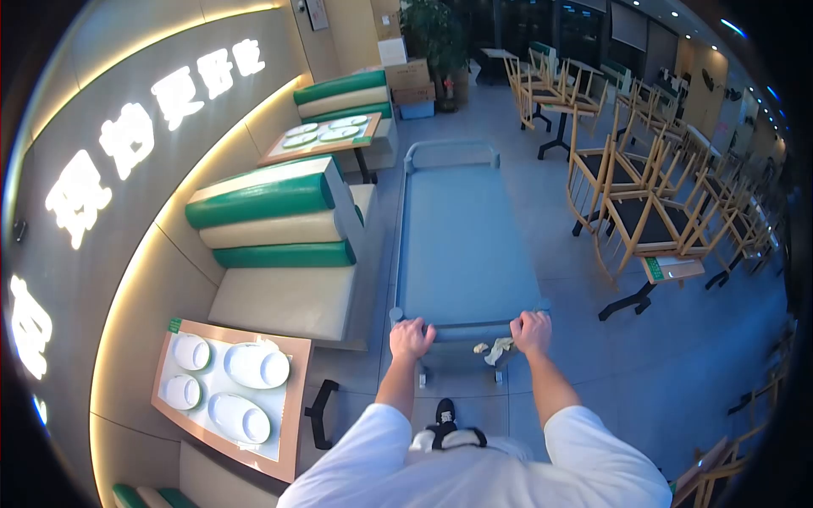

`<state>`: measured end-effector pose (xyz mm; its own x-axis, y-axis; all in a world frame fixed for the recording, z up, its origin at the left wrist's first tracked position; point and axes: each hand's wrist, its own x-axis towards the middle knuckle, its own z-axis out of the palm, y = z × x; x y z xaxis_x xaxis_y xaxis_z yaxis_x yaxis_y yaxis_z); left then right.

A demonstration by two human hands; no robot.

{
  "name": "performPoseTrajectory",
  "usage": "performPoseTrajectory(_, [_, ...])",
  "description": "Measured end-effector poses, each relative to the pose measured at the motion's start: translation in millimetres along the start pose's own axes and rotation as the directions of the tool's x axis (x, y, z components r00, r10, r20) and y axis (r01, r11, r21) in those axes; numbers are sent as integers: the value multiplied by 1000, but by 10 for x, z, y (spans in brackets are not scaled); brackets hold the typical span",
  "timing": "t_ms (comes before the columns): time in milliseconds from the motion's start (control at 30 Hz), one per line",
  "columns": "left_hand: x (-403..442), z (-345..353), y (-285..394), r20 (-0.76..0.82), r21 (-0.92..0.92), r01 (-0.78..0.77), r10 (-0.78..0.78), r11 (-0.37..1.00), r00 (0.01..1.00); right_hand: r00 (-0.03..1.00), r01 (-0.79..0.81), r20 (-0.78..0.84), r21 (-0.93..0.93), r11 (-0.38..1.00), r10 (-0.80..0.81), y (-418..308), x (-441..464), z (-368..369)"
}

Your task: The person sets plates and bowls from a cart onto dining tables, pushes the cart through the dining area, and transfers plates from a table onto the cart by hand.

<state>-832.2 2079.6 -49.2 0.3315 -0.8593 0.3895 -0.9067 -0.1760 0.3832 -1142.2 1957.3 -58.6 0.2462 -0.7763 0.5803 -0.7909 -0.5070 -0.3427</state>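
A long blue-grey cart (461,241) with a flat top stretches ahead of me in the aisle. My left hand (412,339) is closed around the left end of its near handle bar. At the right end of the same bar, my right hand (531,331) is wrapped in a fist. Just left of my right hand, a crumpled whitish cloth (498,350) hangs below the bar. Nothing stands on the cart's top, and a raised rail (451,151) closes its far end.
To the left, a table (298,372) bears several white dishes beside a green and cream booth seat (271,212). Farther on stands another set table (366,127). Along the right, upturned chairs (648,220) are stacked on tables. Cardboard boxes (412,82) and a plant (434,34) stand at the back.
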Motion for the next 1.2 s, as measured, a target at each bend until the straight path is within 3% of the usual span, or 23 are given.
performPoseTrajectory(100, [390,258,-120,-1,14,-20,20,1000,1000,997,12,-70,-141,990,-22,92,321,345])
performPoseTrajectory(200, [989,484,-172,114,-33,-35,39,999,993,998,19,-63,-59,998,-22,265,746,621])
performPoseTrajectory(300, [1452,614,-147,71,58,-28,24,998,997,996,22,-82,-52,998,-26,372,1245,860])
performPoseTrajectory(367, [1805,843,-246,20,-1,-28,28,1000,999,994,17,-103,-36,999,-21,440,1573,1058])
performPoseTrajectory(500, [2514,1115,-229,121,14,-1,-1,1000,993,996,8,-92,-15,1000,-9,684,2215,1421])
performPoseTrajectory(733, [3790,1735,-365,53,18,5,-6,1000,999,974,60,-216,-21,998,-64,1138,3370,2222])
performPoseTrajectory(1067, [5401,2444,-320,21,64,120,-122,991,992,997,40,-62,26,999,-38,1759,4971,3129])
performPoseTrajectory(1200, [5940,2800,-425,-43,62,70,-67,996,997,996,85,-19,36,996,-85,1995,5541,3520])
